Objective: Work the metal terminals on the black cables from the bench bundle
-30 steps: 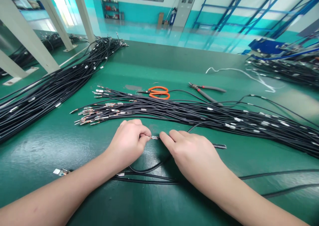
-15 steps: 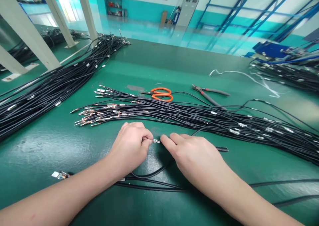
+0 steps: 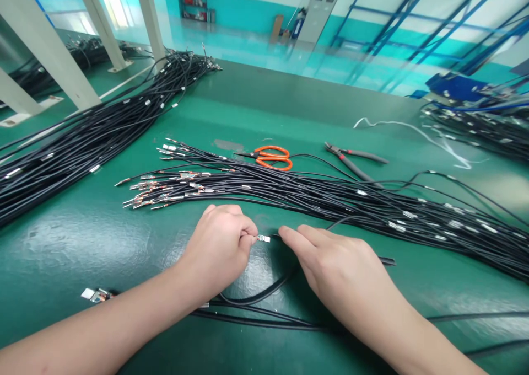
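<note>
My left hand (image 3: 225,242) is closed in a pinch on the end of a black cable. A small silver metal terminal (image 3: 263,238) sticks out to the right of its fingertips. Opposite, my right hand (image 3: 330,253) is closed on a slim dark tweezer-like tool (image 3: 387,261). Its thin tip points left toward the terminal, and its rear end shows past the knuckles; the middle is hidden by the hand. A loop of black cable (image 3: 264,296) runs beneath both hands. Beyond my left forearm lies another cable end with a silver terminal (image 3: 97,295).
A bundle of black cables (image 3: 289,190) with terminals stretches across the green table (image 3: 256,105). Behind it lie orange-handled scissors (image 3: 273,157) and pliers (image 3: 357,160). A larger cable bundle (image 3: 124,121) occupies the left, beside pale posts (image 3: 149,16). White string (image 3: 405,126) lies right.
My right hand has drawn slightly to the right, widening the gap between the hands. More of the silver terminal now shows. My left hand keeps its pinch, and the view has shifted a little.
</note>
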The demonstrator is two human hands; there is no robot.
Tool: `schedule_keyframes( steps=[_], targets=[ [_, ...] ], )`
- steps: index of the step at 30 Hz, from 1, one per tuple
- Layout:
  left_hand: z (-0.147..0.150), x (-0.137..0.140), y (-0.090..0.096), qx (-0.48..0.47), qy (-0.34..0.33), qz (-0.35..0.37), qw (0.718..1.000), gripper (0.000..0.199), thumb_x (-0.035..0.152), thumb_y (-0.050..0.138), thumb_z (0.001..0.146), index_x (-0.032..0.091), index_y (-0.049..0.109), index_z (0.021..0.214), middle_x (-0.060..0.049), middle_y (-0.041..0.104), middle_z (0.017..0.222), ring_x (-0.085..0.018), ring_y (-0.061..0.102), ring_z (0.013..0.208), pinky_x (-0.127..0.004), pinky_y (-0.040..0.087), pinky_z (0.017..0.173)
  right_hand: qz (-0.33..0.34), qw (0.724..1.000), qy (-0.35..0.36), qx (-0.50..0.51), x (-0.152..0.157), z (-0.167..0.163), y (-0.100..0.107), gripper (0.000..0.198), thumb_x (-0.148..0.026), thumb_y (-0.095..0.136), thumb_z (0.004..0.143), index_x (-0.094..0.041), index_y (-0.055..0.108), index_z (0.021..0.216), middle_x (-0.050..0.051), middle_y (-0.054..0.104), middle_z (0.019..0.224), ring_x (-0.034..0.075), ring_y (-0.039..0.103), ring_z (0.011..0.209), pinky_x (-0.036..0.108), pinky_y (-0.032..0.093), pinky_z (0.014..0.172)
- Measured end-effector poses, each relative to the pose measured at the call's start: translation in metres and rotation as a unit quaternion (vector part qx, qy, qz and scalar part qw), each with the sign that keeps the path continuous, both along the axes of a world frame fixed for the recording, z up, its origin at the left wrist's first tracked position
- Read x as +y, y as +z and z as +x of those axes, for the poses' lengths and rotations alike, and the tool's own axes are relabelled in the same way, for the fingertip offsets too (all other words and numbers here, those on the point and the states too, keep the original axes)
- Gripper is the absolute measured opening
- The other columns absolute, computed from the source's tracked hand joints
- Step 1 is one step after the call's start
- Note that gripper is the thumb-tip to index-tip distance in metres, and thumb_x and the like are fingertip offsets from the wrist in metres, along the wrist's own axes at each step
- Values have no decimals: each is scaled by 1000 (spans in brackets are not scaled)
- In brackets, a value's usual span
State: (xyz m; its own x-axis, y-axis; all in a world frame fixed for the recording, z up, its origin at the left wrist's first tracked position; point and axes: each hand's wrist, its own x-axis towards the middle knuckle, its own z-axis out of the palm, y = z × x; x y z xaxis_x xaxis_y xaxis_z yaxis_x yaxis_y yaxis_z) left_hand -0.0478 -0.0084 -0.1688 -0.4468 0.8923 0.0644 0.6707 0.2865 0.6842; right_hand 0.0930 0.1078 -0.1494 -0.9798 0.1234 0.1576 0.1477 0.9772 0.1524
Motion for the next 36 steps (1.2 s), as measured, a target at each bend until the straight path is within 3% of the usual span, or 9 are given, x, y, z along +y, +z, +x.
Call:
schedule_keyframes(
  steps=[15,36],
  targets=[
    [-1,1,1,10,-7,-1,1000,19,6,54,72,19,64,63,1,56,62,-14,49,65,-27,33,59,-16,999,-22,-21,-8,-2,0,20,-2,48,70,-20,54,72,-2,49,57,16,43,49,27,17,48],
    [-1,2,2,0,-6,-21,1000,18,9,53,72,20,63,62,1,57,64,-14,48,65,-27,35,60,16,998,-27,-59,-13,-7,8,21,-1,49,69,-19,57,74,0,55,60,16,47,50,27,15,47]
  ],
)
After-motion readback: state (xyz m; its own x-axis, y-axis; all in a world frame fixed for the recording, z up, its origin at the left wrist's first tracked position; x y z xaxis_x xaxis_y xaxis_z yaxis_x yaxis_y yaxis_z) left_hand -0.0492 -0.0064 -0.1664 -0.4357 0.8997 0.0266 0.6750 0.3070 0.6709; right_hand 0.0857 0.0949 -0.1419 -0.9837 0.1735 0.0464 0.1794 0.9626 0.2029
